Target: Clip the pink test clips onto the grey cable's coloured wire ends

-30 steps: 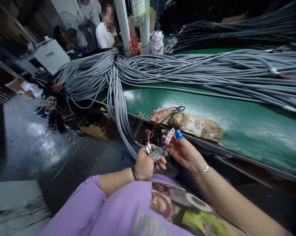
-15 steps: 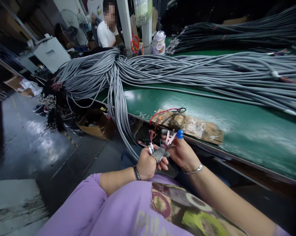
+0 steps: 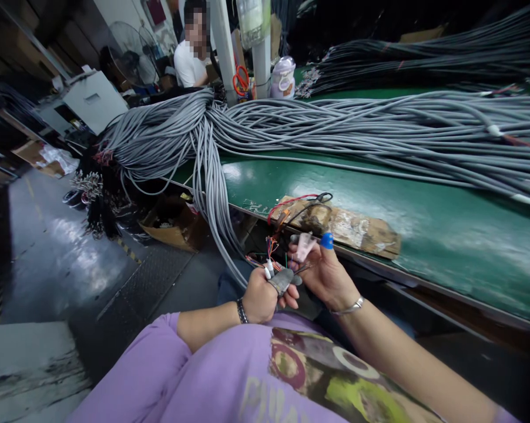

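Note:
My left hand (image 3: 260, 296) is closed in a fist round a grey cable end (image 3: 282, 279), from which thin coloured wires (image 3: 271, 245) fan out upward. A grey cot covers one fingertip. My right hand (image 3: 326, 273) sits just to the right, fingers curled round a small pink tool (image 3: 304, 245) held at the wires. Its thumb wears a blue cot (image 3: 327, 239). Both hands hover in front of the green table's near edge (image 3: 379, 258), above my lap.
A huge bundle of grey cables (image 3: 335, 126) lies across the green table and hangs off its left end. A taped cardboard pad (image 3: 348, 226) with red and black leads lies near the edge. A person in white (image 3: 190, 61) sits far behind. An open cardboard box (image 3: 172, 223) is on the floor.
My hands have stayed nearly in place. The pink tool has shifted slightly in my right hand's fingers and the view has moved a little.

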A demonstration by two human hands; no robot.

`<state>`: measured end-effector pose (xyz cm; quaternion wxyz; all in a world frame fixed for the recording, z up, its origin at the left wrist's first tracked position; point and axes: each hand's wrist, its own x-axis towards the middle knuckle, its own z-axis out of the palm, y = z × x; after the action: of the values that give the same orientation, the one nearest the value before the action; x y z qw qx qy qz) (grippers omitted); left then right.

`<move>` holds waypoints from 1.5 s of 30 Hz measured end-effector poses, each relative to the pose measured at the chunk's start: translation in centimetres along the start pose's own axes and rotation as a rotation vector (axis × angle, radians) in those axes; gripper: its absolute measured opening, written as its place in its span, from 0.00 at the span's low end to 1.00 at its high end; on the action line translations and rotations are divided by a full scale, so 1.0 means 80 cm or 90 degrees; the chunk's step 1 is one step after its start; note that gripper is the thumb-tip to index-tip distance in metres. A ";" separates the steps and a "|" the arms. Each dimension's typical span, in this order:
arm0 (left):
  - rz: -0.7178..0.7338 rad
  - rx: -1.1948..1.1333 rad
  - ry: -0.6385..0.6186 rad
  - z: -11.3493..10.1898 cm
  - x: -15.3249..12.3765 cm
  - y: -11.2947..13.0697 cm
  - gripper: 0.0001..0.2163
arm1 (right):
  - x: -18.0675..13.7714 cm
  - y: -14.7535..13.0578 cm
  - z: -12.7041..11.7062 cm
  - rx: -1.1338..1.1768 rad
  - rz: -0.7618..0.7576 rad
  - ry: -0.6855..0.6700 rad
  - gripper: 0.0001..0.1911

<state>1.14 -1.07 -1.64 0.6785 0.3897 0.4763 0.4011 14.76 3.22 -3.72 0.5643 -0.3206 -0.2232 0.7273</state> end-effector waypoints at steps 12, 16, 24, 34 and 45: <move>0.021 0.176 -0.090 -0.017 -0.009 -0.006 0.27 | -0.020 -0.066 -0.012 -0.467 0.168 -0.277 0.23; -0.001 0.204 -0.136 -0.016 -0.007 -0.005 0.25 | -0.021 -0.065 0.002 -0.522 0.148 -0.320 0.23; -0.054 0.162 -0.116 -0.019 -0.002 -0.006 0.22 | -0.034 -0.057 -0.008 -0.492 0.051 -0.247 0.21; -0.021 0.110 -0.079 -0.015 0.001 -0.012 0.24 | -0.061 -0.016 0.006 -0.306 -0.001 -0.057 0.19; -0.005 0.067 0.000 -0.026 0.001 -0.015 0.27 | -0.044 -0.008 0.008 -0.389 -0.040 -0.013 0.21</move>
<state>-0.65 -1.11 -3.31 0.6587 0.4228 0.4982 0.3731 15.27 0.04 -2.06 0.4615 -0.4612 -0.4468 0.6121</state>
